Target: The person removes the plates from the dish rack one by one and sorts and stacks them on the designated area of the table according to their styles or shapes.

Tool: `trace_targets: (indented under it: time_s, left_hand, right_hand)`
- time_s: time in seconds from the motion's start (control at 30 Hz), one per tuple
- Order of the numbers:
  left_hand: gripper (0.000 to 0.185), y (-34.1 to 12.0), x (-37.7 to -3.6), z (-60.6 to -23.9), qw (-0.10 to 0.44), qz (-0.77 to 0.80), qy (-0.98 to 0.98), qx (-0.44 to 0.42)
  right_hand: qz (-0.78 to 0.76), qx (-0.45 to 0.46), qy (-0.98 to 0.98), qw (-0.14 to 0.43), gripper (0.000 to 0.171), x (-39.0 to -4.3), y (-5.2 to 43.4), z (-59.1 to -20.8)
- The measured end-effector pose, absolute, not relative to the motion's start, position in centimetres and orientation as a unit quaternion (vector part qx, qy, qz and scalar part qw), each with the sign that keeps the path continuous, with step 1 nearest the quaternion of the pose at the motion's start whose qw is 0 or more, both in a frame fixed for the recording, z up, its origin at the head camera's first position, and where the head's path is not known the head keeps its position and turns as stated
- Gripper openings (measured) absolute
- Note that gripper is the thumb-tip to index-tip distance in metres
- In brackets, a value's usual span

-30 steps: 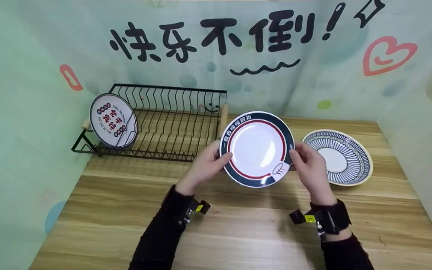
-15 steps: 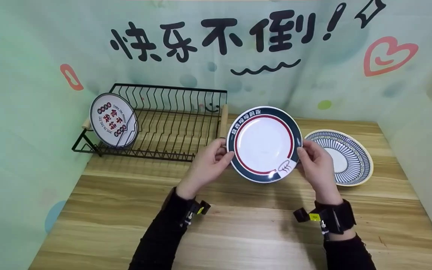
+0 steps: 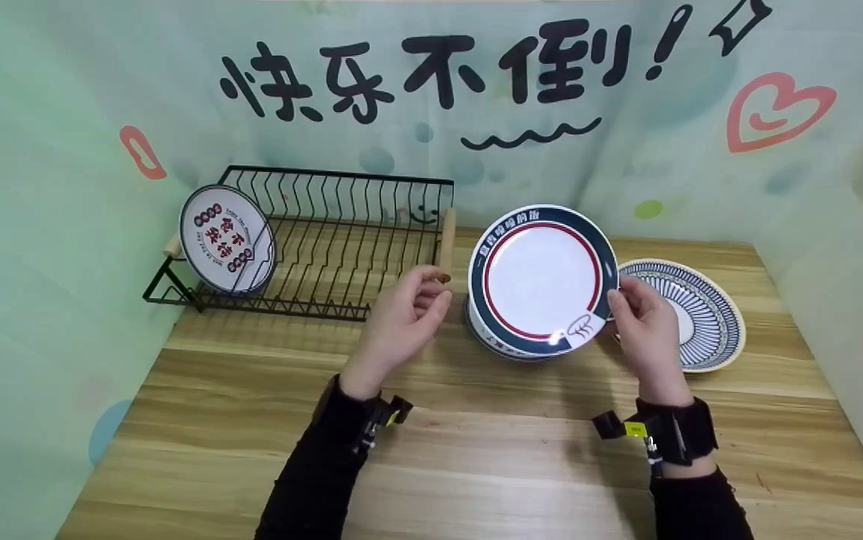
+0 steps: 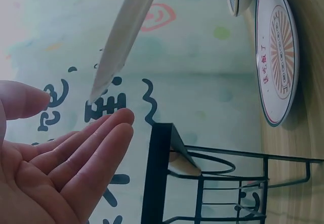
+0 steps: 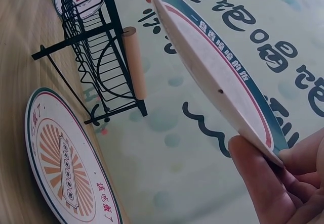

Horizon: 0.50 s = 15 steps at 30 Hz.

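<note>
My right hand [image 3: 624,301] pinches the right edge of a white plate with a navy rim and red ring [image 3: 542,279], held tilted upright above the table. In the right wrist view the thumb and fingers [image 5: 263,183] clamp that plate [image 5: 217,67] at its rim. My left hand [image 3: 420,300] hovers just left of the plate, apart from it, fingers loosely curled and empty; the left wrist view shows its bare palm and fingers [image 4: 91,148] below the plate's edge [image 4: 121,37]. Another plate [image 3: 497,341] lies flat on the table under the held one.
A black wire dish rack [image 3: 341,225] stands at the back left with one printed plate [image 3: 227,240] upright in its left end. A blue striped plate [image 3: 702,319] lies flat at the right. Patterned walls close in the wooden table [image 3: 476,465] on three sides.
The plate has risen and shifted right. My left hand has let go of its left edge and drawn back; only the right hand holds it now.
</note>
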<state>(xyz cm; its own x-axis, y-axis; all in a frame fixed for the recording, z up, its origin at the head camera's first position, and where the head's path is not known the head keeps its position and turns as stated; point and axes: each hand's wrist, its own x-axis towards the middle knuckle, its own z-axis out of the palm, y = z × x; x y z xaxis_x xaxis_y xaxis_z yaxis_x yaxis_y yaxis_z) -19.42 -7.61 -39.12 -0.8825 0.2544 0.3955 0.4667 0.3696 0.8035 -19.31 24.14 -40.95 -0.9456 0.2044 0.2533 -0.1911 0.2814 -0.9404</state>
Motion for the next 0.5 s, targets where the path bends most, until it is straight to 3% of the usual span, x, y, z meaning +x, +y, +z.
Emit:
trace_targets:
  time_s: [0.27, 0.5]
  left_hand:
    - [0.033, -8.25, -19.54, -38.78, 0.133, -0.499, -0.829, -0.212]
    - [0.037, -8.61, -19.78, -38.71, 0.125, -0.49, -0.844, -0.177]
  right_hand:
    - [0.608, -0.013, -0.778, 0.154, 0.028, -19.53, 24.32, -41.09]
    - [0.603, -0.009, -0.783, 0.152, 0.028, -19.93, 24.59, -41.65]
